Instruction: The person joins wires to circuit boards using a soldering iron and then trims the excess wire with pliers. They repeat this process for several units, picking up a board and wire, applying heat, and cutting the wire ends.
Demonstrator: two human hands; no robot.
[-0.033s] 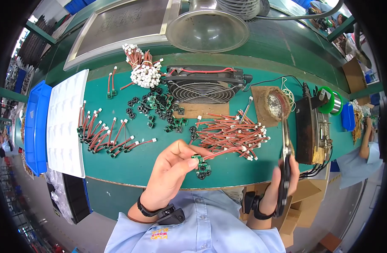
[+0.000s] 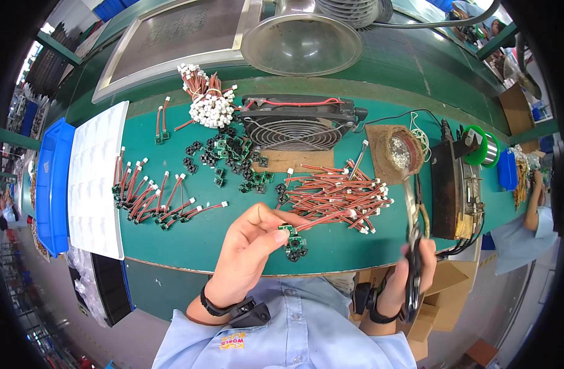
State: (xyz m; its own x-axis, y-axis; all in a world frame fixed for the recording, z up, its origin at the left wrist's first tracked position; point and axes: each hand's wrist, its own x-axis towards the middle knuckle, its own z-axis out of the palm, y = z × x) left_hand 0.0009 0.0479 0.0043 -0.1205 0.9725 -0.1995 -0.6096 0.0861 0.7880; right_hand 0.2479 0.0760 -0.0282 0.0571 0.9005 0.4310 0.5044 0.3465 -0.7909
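Between thumb and fingertips, my left hand [image 2: 248,240] grips a small green circuit board [image 2: 287,230]. Another board with a black part [image 2: 296,247] hangs just below, and red and black wires [image 2: 325,219] run right toward the pile. My right hand [image 2: 422,267] is closed around the black handle of a long tool with a metal shaft [image 2: 411,209]; its exact kind is unclear. The shaft reaches up to the round solder pot [image 2: 400,154]. A heap of red-black wire leads with white connectors [image 2: 334,197] lies between the hands.
Wired boards [image 2: 149,200] lie in rows at left beside a white tray [image 2: 97,184] and blue bin [image 2: 53,184]. Loose boards [image 2: 232,154] sit before a black fan [image 2: 297,126]. Bundled leads [image 2: 211,107] stand behind. A solder spool [image 2: 489,150] and metal-cased unit [image 2: 448,190] are at right.
My right hand and its tool have shifted slightly, the shaft's upper end going a little left and the handle tilting. My left hand stays almost still with the board.
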